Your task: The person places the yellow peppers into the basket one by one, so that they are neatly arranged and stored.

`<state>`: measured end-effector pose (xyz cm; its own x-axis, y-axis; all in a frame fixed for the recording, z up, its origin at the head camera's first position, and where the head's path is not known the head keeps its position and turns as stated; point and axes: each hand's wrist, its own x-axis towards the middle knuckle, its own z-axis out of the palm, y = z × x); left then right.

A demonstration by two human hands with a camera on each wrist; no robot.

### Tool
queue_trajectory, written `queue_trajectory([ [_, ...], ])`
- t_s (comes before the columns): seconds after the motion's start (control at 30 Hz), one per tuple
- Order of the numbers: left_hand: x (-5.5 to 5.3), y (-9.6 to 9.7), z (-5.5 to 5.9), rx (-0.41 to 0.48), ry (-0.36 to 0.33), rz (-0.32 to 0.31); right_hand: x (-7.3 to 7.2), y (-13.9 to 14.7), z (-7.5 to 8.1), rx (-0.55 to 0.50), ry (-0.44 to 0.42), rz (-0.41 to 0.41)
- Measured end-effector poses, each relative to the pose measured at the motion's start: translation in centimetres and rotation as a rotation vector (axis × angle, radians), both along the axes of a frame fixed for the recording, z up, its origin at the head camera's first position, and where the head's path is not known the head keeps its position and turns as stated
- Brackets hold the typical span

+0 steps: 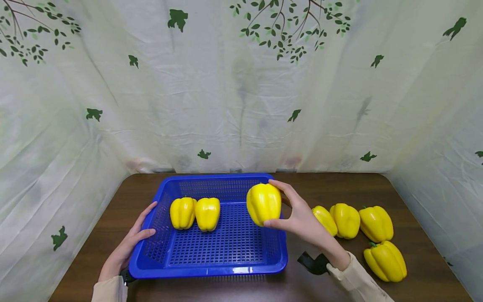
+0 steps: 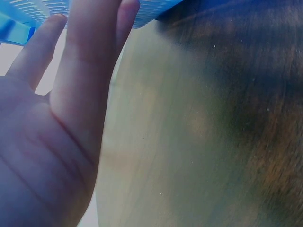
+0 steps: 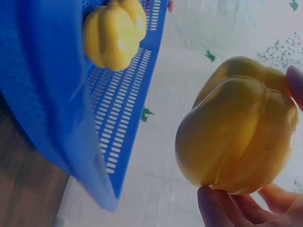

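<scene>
My right hand (image 1: 302, 218) pinches a yellow bell pepper (image 1: 264, 204) between thumb and fingers, over the right end of a blue plastic basket (image 1: 207, 272). In the right wrist view this bell pepper (image 3: 236, 127) shows its lobed underside, with fingertips on opposite sides. Two more yellow bell peppers, a left one (image 1: 183, 213) and a right one (image 1: 207, 214), stand side by side in the basket's left half. At the basket's left wall is my left hand (image 1: 130, 239), its fingers extended and touching the side. The left wrist view shows this hand (image 2: 52, 123) with straight fingers reaching the basket.
To the right of the basket, several yellow bell peppers lie on the brown wooden table (image 1: 422, 268), the nearest bell pepper (image 1: 385, 261) at the front. A pale curtain (image 1: 241, 105) with leaf prints hangs behind the table and along both sides.
</scene>
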<state>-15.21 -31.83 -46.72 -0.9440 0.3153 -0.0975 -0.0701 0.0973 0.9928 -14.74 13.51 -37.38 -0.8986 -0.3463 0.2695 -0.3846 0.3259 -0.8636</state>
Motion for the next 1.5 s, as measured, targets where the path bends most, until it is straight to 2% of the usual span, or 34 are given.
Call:
queue_trajectory([
  [0.4,0.0,0.0,0.0,0.023,-0.002,-0.011,-1.6,-2.8,0.6,0.014,0.022,0.016],
  [0.77,0.0,-0.1,-0.1,0.042,-0.002,-0.024,-2.6,-4.9,0.8,0.025,-0.025,0.012],
  [1.17,-0.1,-0.2,-0.1,0.062,-0.001,-0.037,-4.0,-6.9,-0.1,0.041,-0.055,0.002],
  [1.5,0.0,-0.2,-0.1,0.039,-0.002,-0.025,-4.7,-7.9,-1.3,0.067,-0.066,-0.024],
])
